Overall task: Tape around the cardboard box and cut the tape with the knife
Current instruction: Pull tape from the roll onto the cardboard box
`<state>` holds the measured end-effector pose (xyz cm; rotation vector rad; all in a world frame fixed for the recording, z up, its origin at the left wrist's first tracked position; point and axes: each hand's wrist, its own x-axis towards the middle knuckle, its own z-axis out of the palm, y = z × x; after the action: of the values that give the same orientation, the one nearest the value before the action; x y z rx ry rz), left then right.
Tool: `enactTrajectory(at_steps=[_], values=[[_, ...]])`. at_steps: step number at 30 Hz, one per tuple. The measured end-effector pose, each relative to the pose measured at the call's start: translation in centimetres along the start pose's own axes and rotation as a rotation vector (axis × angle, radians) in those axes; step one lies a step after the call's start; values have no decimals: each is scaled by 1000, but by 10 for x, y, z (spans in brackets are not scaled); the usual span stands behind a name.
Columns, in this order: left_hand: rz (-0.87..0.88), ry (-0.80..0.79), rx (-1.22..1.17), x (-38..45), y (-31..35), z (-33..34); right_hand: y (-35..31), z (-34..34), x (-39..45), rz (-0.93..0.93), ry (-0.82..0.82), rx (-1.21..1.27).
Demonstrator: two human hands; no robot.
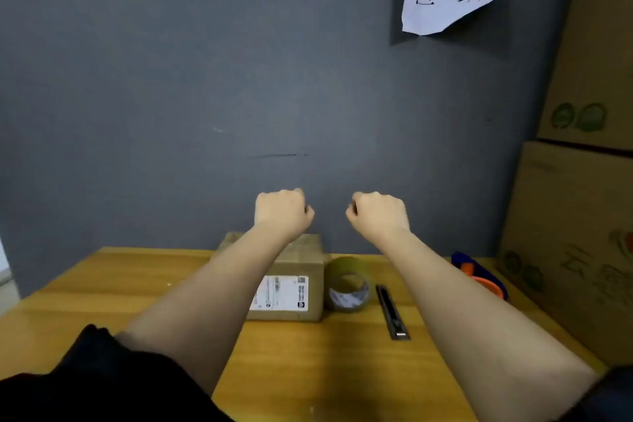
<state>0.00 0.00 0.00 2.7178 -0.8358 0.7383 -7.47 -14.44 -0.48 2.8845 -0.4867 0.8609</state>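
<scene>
Both hands are raised above the far edge of the bench (pixel 137 284), in front of the grey wall (pixel 171 96). The left hand (pixel 281 211) forms a closed fist; its grip holds nothing. The right hand (pixel 378 214) is likewise curled into an empty fist.

The cardboard box (pixel 301 271) stands on the bench against the wall, partly hidden by the left forearm, with a white shipping label (pixel 282 293) on its near face. The tape roll (pixel 347 284) lies just beside the box on its right. The black knife (pixel 392 312) lies on the bench right of the roll, apart from it. Larger cartons (pixel 575 216) are stacked at the right edge.
</scene>
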Motion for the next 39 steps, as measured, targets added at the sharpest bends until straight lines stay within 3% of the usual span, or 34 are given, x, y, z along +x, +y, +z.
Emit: enactTrajectory(at_steps=[4, 13, 19, 22, 27, 31, 35, 39], values=[[-78, -17, 9, -29, -5, -2, -5, -5, -28, 23, -42, -23], [-171, -307, -61, -83, 6, 31, -14, 44, -66, 161, -367, 31], [-168, -75, -41, -78, 18, 62, -4, 72, -59, 251, -366, 203], [-192, -65, -53, -73, 22, 73, 4, 83, -52, 266, -434, 306], [-310, 12, -163, -76, 21, 85, 11, 94, -57, 240, -386, 385], [-247, 74, -157, -81, 13, 85, 12, 82, -70, 247, -313, 362], [-58, 101, -209, -88, -8, 80, 5, 61, -99, 233, -288, 345], [119, -24, -462, -96, -27, 66, -6, 42, -138, 256, -286, 444]])
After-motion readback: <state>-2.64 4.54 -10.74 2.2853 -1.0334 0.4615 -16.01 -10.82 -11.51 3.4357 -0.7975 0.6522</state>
